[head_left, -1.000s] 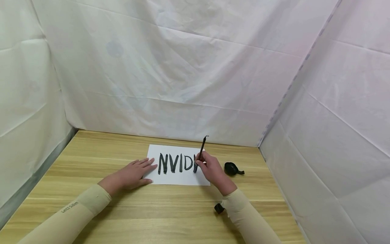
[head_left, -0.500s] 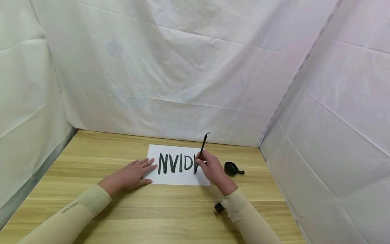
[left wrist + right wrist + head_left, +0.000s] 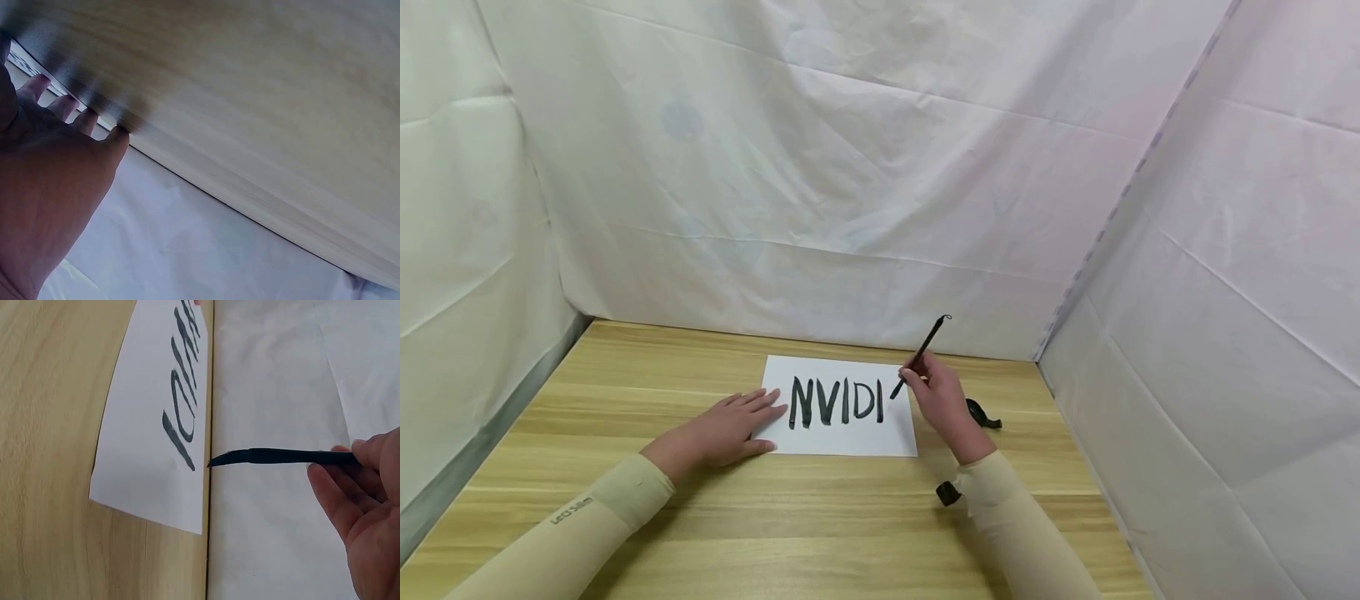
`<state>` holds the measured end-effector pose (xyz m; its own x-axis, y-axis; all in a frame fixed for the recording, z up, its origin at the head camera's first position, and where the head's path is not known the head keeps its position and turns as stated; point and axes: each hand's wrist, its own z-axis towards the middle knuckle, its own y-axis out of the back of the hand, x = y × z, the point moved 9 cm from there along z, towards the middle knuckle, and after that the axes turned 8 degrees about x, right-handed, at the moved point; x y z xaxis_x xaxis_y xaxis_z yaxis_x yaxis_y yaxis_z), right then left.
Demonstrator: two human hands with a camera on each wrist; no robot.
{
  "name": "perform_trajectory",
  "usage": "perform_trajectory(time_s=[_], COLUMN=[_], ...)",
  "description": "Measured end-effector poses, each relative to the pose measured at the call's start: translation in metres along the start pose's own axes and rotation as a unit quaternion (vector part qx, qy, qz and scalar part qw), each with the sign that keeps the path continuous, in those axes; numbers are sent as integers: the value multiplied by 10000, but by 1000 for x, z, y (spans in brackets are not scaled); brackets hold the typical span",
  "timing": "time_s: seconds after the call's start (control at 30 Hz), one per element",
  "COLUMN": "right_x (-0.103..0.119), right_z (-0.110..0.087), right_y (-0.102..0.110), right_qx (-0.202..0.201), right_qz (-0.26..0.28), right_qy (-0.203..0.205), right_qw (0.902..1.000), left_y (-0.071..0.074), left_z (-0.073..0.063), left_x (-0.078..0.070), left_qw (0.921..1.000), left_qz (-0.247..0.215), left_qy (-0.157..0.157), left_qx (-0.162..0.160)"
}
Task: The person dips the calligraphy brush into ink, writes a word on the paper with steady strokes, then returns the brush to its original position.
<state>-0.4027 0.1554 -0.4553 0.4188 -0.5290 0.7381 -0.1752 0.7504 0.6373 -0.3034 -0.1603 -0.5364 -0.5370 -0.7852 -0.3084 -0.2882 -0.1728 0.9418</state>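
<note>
A white sheet of paper point(image 3: 850, 442) lies on the wooden table with the painted black letters NVIDI point(image 3: 835, 402) across it. My left hand point(image 3: 730, 429) rests with spread fingers on the sheet's left edge; the left wrist view shows the back of this hand point(image 3: 56, 169) low over the tabletop. In my right hand point(image 3: 943, 404) a dark calligraphy brush point(image 3: 927, 343) is pinched between thumb and fingers, its loop end tilted up to the right. The right wrist view shows the brush tip point(image 3: 219, 460) raised off the paper, just right of the last letter.
A black gourd-shaped dish point(image 3: 983, 414) sits right of the paper, partly hidden by my right wrist. A small black block point(image 3: 948, 493) is at the right sleeve's cuff. White cloth walls point(image 3: 820, 283) enclose the table point(image 3: 760, 533) at the back and sides.
My right hand has lifted the brush off the last stroke and moved it up and right, uncovering that letter and covering part of the black dish. The left hand stays still.
</note>
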Motion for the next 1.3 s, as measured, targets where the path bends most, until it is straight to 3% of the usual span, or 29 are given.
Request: perform_trajectory(time_s=[0.23, 0.53, 0.73, 1.07, 1.3], right_x=[-10, -17, -25, -26, -28], right_z=[9, 19, 25, 25, 26], right_y=[8, 9, 7, 0, -3], right_qx=[-477, -742, -816, -788, -775], right_qz=[-21, -297, -389, -573, -663], right_qy=[-41, 163, 69, 261, 325], right_qw=[9989, 9967, 9959, 9949, 9943], left_y=[1, -1, 1, 1, -3], left_z=[-1, 1, 1, 0, -1], left_x=[0, 1, 1, 1, 6], left_qw=[10000, 10000, 10000, 10000, 9998], left_qz=[-14, 69, 24, 14, 15], left_qy=[9, 5, 17, 40, -110], left_qx=[-6, -15, 8, 68, -171])
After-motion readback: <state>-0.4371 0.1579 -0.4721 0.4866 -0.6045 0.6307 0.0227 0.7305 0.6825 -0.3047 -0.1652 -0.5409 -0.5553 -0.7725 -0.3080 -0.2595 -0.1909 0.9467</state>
